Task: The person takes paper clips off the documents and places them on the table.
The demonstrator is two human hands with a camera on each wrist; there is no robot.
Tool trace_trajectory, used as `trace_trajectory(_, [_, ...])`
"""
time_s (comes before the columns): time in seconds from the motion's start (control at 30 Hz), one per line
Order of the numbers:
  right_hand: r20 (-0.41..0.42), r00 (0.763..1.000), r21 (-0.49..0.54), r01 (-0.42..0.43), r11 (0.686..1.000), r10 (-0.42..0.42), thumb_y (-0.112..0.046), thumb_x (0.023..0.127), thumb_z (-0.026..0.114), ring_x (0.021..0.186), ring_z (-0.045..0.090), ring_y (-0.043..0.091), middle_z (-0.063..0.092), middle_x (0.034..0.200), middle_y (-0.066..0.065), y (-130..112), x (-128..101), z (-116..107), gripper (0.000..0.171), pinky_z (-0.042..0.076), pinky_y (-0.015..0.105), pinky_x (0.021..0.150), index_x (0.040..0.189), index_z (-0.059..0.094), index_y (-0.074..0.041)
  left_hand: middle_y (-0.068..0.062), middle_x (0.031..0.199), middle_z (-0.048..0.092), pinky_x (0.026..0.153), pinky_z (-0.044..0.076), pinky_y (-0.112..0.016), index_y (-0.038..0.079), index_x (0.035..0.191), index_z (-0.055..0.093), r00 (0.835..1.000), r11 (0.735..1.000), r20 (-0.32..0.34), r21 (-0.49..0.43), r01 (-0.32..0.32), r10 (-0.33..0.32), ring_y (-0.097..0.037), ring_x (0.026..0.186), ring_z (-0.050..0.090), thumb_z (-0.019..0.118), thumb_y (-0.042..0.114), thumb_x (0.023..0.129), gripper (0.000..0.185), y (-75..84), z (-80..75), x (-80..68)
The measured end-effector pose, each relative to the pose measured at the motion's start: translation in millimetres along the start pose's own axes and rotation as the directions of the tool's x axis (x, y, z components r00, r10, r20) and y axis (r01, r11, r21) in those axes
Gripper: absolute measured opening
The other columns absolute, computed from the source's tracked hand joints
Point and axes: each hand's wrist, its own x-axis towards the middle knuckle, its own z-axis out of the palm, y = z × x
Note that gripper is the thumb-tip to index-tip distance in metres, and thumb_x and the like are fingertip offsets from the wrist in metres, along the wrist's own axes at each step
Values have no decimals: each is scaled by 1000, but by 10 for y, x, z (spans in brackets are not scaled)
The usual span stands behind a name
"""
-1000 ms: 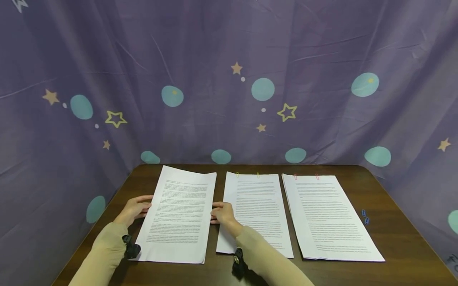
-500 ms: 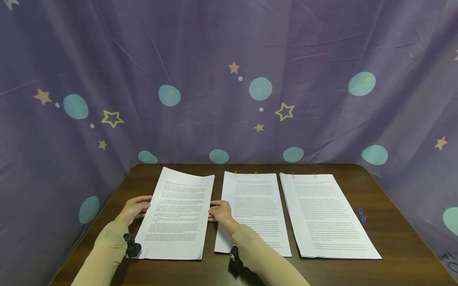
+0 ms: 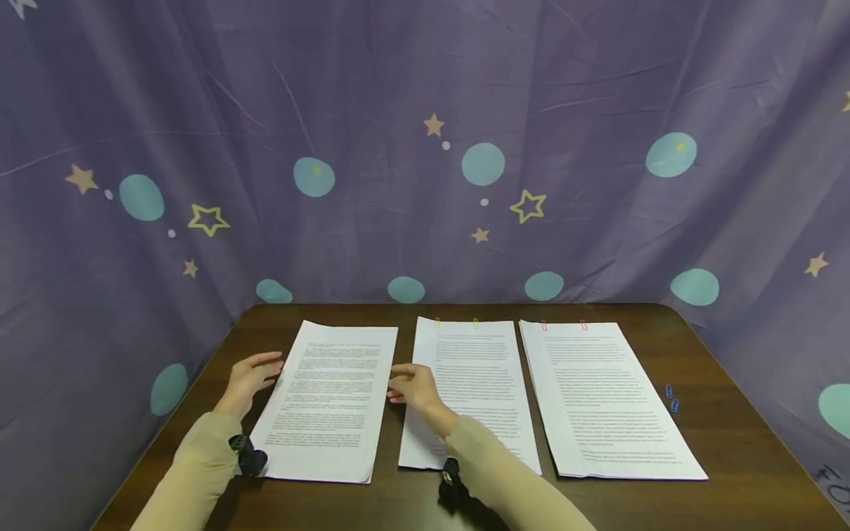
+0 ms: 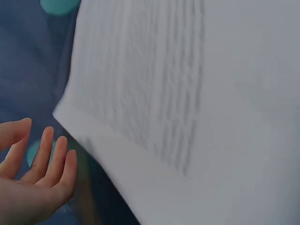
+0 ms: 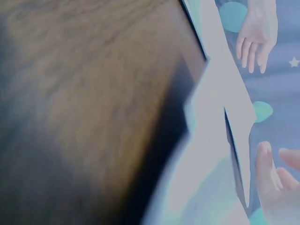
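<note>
Leftmost papers [image 3: 325, 402] now flatter, white, printed

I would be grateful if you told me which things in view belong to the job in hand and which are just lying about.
In the job, it appears:
left hand
right hand
leftmost paper stack, between them

Lying aside, I think:
yellow-clipped stack
red-clipped stack
two blue paper clips
</note>
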Motion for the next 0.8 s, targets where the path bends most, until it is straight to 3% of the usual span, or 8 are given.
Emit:
trace_trajectory(0.2, [45,997,-49,65,997,-63,11,79,51,69,61,39,56,89,38,-267,-146,-180,30,50,47,66,108,49,20,12,78,61,64,49,-18,-5,117,51,997,993,-13,-86,-77,76,-1,72,59,61,14,81,42,-61,234,57])
trace_trajectory(0.33, [48,994,-102,102,990,-98,9,79,52,70,62,38,58,86,34,-294,-160,-346,30,52,42,63,108,51,18,11,79,62,63,50,-18,-8,116,49,992,984,14,-125,-126,129,-1,71,60,61,15,82,42,-170,396,135])
trace_trajectory(0.5, [26,992,-167,123,978,-120,6,79,55,70,63,33,61,85,27,-227,-110,-585,33,53,34,60,110,51,17,8,83,62,63,51,-21,-6,114,52,989,978,11,-153,-145,148,-5,73,61,61,10,81,38,-206,623,142])
trace_trajectory(0.6, [1,992,-204,125,971,-128,3,80,56,72,63,33,61,86,26,-240,-125,-730,33,53,36,62,111,51,15,6,86,62,64,50,-22,-4,112,54,980,969,2,-148,-196,198,-5,76,61,60,9,81,34,-174,755,79])
trace_trajectory(0.7, [-25,990,-244,128,961,-139,1,81,58,74,62,33,62,86,24,-247,-147,-880,33,52,38,65,111,52,13,5,87,63,63,50,-20,0,107,59,960,948,5,-155,-277,281,-4,77,60,62,12,81,28,-105,890,-24])
trace_trajectory(0.8, [-46,987,-291,135,947,-155,0,81,58,76,61,34,62,86,21,-262,-174,-1007,32,52,39,67,111,53,11,1,89,65,65,50,-23,-2,106,59,950,941,40,-155,-301,311,-5,77,60,61,12,81,29,109,1013,-242])
